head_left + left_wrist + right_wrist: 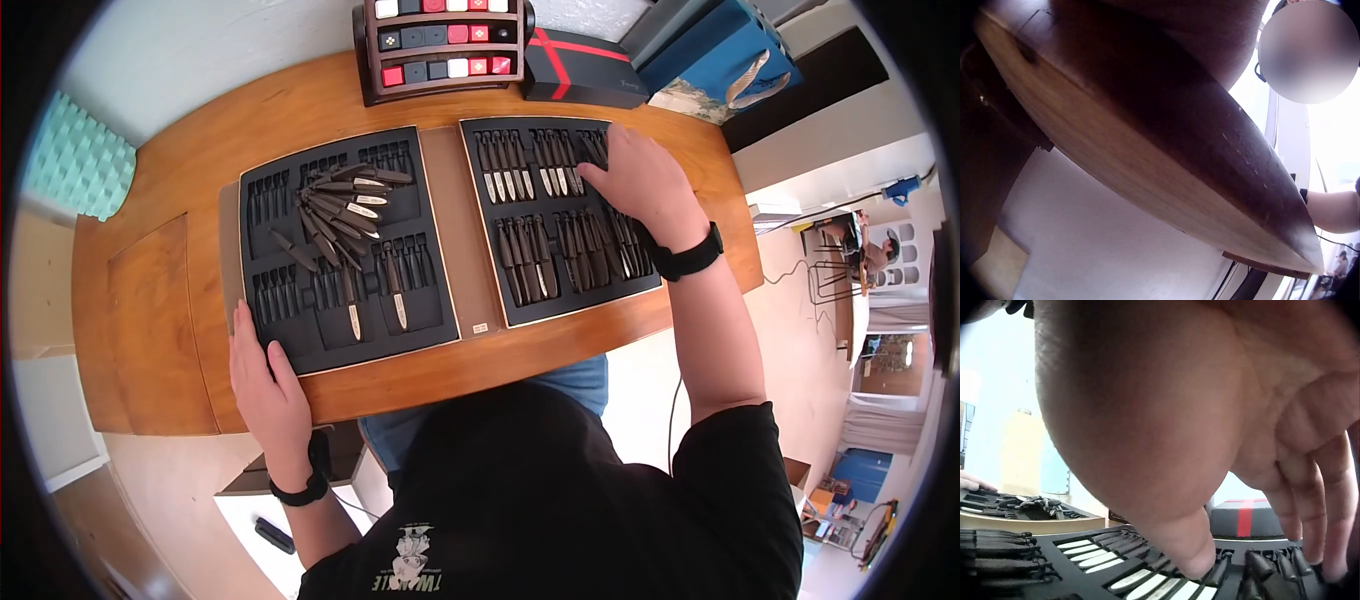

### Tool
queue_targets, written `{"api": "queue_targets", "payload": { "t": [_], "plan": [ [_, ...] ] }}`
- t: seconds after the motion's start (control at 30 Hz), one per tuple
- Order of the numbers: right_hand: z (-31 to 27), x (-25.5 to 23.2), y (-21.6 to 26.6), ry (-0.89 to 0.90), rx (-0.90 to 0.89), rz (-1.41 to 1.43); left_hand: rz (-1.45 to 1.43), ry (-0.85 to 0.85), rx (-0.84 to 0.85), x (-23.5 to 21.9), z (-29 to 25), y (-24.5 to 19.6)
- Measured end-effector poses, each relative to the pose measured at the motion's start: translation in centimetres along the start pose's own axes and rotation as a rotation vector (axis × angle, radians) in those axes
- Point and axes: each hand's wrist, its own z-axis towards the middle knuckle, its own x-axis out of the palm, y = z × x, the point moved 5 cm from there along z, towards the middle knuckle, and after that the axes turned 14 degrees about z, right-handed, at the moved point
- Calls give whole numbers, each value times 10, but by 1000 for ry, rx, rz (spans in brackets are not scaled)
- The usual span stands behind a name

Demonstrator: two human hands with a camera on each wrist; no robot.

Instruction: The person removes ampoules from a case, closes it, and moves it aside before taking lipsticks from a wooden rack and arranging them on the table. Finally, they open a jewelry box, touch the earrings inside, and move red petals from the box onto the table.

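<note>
Illegible lettering (pixel 621 85) on black box (pixel 592 88)

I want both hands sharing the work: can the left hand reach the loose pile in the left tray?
Probably yes: the left hand is at the near left corner of the left tray, and nothing seen covers the pile or blocks the way.
</note>
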Motion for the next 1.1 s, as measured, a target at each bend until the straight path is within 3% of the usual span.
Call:
{"api": "queue_targets", "payload": {
  "t": [0.1,0.17,0.23,0.3,0.4,0.53,0.7,0.73,0.8,0.93,1.03,1.1],
  "plan": [
    [2,6,15,-87,-145,27,2,1,0,0,0,-1],
    [9,25,16,76,-84,51,1,2,2,0,0,-2],
    [16,23,16,21,-60,60,25,0,9,0,0,-1],
    [22,19,17,186,33,161,21,-2,11,0,0,-1],
    [25,17,10,260,31,255,15,-1,9,0,0,-1],
    [22,12,22,212,29,193,9,-6,14,1,0,-1],
    [23,13,35,316,97,155,6,2,15,1,0,-2],
    [23,16,33,314,98,157,6,6,6,1,0,-3],
    [28,26,34,168,-79,-50,10,7,8,1,1,-3],
    [41,45,18,-43,-151,-95,25,19,-9,-1,0,-3],
    [42,37,22,18,-139,-92,15,9,5,0,0,-2],
    [36,26,27,183,78,38,14,5,7,0,0,-2]
  ]
}}
